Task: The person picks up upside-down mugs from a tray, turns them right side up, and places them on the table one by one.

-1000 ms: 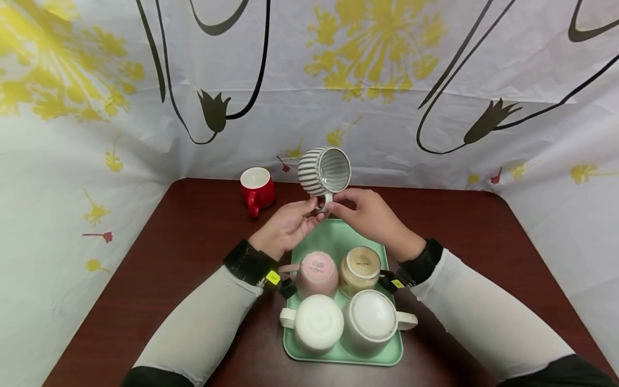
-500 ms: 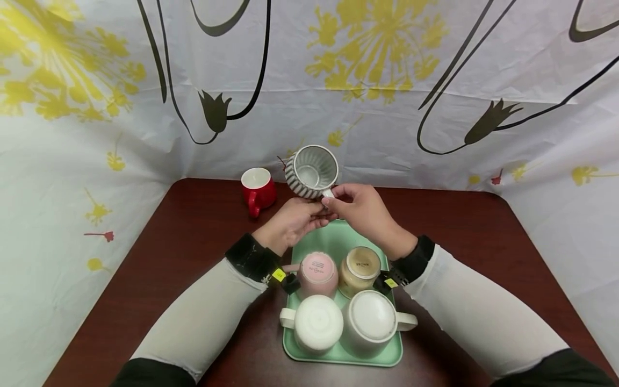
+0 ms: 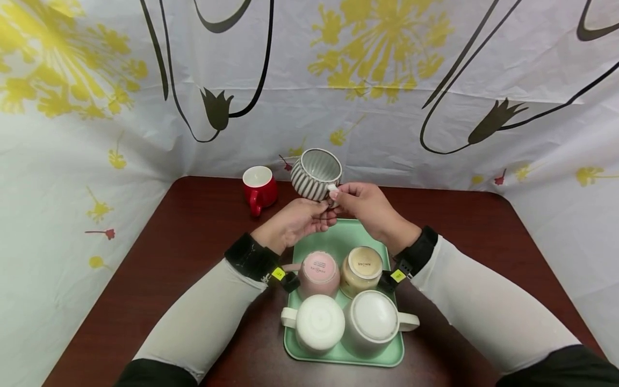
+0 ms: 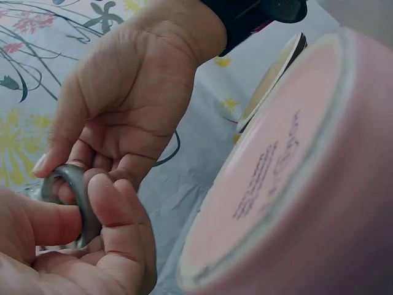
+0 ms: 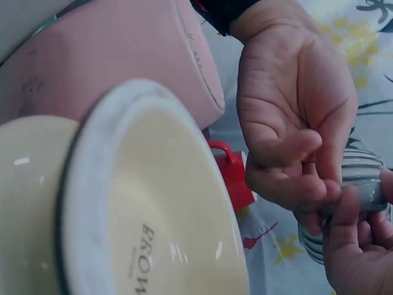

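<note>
White cloth printed with yellow flowers and black stems (image 3: pixel 387 80) is hung behind and beside a dark red-brown table (image 3: pixel 159 269). A green tray (image 3: pixel 338 242) is set on the table near its middle. Four mugs are stood upside down on the near part of the tray: a pink mug (image 3: pixel 317 274) at far left, a beige mug (image 3: pixel 361 271) at far right, a white mug (image 3: pixel 315 322) at near left with its handle to the left, and a second white mug (image 3: pixel 374 321) at near right with its handle to the right. A red mug (image 3: pixel 259 188) is stood upright on the table, beyond the tray and to its left, touching nothing.

A grey striped mug (image 3: pixel 315 174) is held in the air above the far end of the tray, mouth turned upward and slightly toward the camera. Its handle (image 4: pixel 70 196) is pinched by both hands. On the left hand (image 3: pixel 295 223), thumb and curled fingers are closed on the handle from below and from the left. On the right hand (image 3: pixel 369 209), the fingers (image 4: pixel 92 163) are curled and pressed together against the handle from the right, with the fingertips at the loop. The two hands are in contact with each other at the handle. The mug body is left clear of both palms.
</note>
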A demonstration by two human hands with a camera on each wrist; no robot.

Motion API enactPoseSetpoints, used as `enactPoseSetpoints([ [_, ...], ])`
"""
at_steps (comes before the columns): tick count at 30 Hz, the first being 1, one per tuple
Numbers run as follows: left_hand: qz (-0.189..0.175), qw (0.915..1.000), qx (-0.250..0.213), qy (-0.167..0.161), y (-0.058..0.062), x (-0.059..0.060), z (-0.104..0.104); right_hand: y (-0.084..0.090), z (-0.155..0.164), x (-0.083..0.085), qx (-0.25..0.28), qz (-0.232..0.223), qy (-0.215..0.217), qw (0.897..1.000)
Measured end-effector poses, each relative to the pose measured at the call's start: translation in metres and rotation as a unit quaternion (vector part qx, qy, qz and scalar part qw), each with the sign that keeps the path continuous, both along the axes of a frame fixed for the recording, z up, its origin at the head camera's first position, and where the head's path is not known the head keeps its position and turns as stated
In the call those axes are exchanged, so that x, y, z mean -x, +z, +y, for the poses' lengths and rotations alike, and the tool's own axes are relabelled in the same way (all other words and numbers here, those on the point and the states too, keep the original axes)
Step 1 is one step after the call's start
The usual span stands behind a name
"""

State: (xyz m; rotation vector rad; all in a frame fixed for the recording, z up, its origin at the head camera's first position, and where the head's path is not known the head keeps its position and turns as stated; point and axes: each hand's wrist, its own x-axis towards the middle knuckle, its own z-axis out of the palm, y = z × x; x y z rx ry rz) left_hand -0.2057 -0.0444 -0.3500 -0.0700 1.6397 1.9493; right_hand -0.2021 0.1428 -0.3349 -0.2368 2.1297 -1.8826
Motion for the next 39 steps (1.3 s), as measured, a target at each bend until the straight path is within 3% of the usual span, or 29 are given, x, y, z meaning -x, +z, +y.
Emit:
enactPoseSetpoints([
  [9, 0.021, 0.9983, 0.039, -0.039, -0.004, 0.000, -0.007, 0.002, 0.001, 0.003, 0.019, -0.036, 0.012, 0.999],
  [13, 0.063, 0.9931, 0.086, -0.047, -0.009, 0.000, -0.014, 0.010, -0.005, 0.003, 0.016, -0.047, 0.007, 0.999],
  [16, 0.110, 0.9840, 0.133, -0.043, -0.013, -0.002, -0.025, 0.018, -0.011, 0.005, 0.014, -0.052, 0.003, 0.999],
  [20, 0.168, 0.9657, 0.197, -0.017, -0.018, -0.005, -0.048, 0.027, -0.021, 0.010, 0.013, -0.063, 0.001, 0.998],
  [25, 0.232, 0.9273, 0.292, 0.027, -0.024, -0.013, -0.073, 0.033, -0.033, 0.023, -0.005, -0.084, -0.001, 0.996],
  [28, 0.245, 0.9112, 0.329, 0.039, -0.030, -0.016, -0.083, 0.032, -0.042, 0.033, -0.020, -0.100, -0.007, 0.995],
  [39, 0.236, 0.9089, 0.342, 0.038, -0.039, -0.016, -0.097, 0.013, -0.078, 0.066, -0.045, -0.148, -0.035, 0.987],
])
